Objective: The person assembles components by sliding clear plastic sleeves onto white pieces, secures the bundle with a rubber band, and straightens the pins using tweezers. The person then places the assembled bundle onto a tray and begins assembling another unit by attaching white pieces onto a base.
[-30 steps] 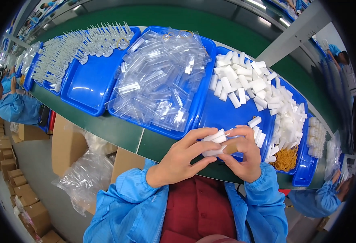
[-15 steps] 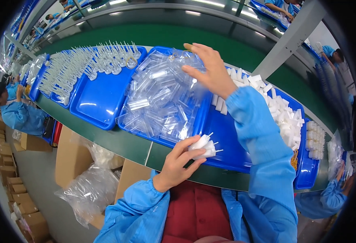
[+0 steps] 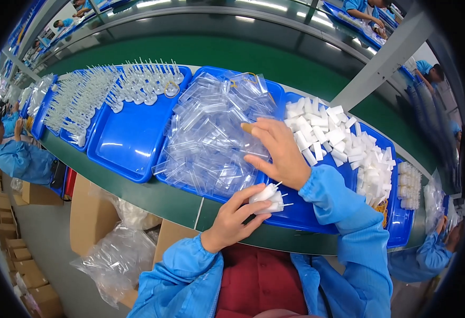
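Observation:
My left hand [image 3: 234, 218] is closed around a small bundle of white pieces [image 3: 267, 199] with thin white prongs pointing right, at the near edge of the trays. My right hand [image 3: 279, 152], palm down with thumb and fingers apart, hovers over the right side of the clear plastic sleeves [image 3: 206, 127]. A tan cover sits on one of its fingertips. Nothing shows in its grasp. The sleeves lie heaped in a blue tray. White rectangular blocks [image 3: 343, 139] are piled to the right of my right hand.
Left of the sleeves, a blue tray [image 3: 124, 139] holds upright thin-stemmed translucent parts [image 3: 89, 95]. Yellow rubber bands [image 3: 384, 209] lie at the right. A cardboard box [image 3: 92, 212] with plastic bags [image 3: 121, 254] stands below the green table edge. A co-worker [image 3: 18, 153] sits at left.
My right hand has come nearer to me, from the far edge of the sleeve tray to just beyond my left hand. My left hand keeps its hold on the white pieces.

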Action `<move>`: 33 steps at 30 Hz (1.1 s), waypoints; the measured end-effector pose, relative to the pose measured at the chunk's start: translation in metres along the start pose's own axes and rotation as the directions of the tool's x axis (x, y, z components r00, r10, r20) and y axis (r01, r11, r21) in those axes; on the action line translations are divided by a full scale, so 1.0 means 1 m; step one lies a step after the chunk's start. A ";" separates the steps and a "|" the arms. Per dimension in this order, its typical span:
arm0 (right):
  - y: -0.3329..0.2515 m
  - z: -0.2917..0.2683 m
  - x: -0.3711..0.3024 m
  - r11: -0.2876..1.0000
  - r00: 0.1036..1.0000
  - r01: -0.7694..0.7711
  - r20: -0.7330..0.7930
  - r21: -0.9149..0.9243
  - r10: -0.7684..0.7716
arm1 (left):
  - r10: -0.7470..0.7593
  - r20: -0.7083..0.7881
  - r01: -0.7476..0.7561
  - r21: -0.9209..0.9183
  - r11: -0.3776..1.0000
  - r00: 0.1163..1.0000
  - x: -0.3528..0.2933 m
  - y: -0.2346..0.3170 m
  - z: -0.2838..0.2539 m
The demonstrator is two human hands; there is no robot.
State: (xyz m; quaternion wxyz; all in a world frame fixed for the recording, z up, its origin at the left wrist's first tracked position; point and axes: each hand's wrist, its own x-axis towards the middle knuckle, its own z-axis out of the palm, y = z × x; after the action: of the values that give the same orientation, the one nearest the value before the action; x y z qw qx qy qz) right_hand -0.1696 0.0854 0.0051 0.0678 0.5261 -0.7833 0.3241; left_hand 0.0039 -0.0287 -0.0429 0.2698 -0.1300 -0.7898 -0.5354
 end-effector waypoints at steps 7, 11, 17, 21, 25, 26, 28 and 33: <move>0.001 -0.026 0.010 1.000 1.000 0.026 0.013 0.010 -0.026 | 0.016 -0.014 -0.016 -0.009 1.000 1.000 -0.001 -0.002 -0.001; 0.052 -0.016 0.070 0.998 0.992 -0.040 -0.120 -0.055 0.034 | 0.019 0.010 -0.019 0.003 1.000 1.000 0.000 0.001 -0.002; 0.073 0.004 0.112 0.912 0.973 0.200 -0.042 -0.357 -0.229 | 0.018 0.031 -0.019 0.019 1.000 0.999 0.001 0.002 -0.002; 0.080 -0.003 0.109 0.889 0.969 0.220 -0.018 -0.402 -0.248 | 0.027 0.046 -0.026 -0.009 1.000 0.999 0.002 0.002 0.002; 0.041 -0.062 0.087 0.975 0.997 0.065 0.053 -0.213 -0.055 | 0.025 0.055 -0.024 -0.013 1.000 0.998 -0.002 0.002 -0.008; 0.036 -0.082 0.078 0.987 0.942 -0.155 0.297 -0.031 0.158 | 0.019 0.060 -0.018 -0.025 1.000 0.998 -0.002 0.002 -0.008; 0.038 -0.098 0.073 0.907 0.777 -0.416 0.542 0.062 0.320 | 0.026 0.066 -0.024 -0.033 0.999 0.997 0.000 0.001 -0.007; 0.091 -0.060 0.101 0.962 0.956 -0.225 0.156 -0.154 0.249 | 0.042 0.103 -0.039 -0.032 0.999 0.994 0.004 0.001 -0.004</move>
State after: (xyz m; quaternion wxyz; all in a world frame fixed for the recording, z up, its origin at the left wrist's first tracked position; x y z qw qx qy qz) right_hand -0.3074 0.0627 0.0574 -0.0047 0.4486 -0.8639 0.2291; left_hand 0.0022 -0.0329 -0.0388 0.2376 -0.1776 -0.7918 -0.5340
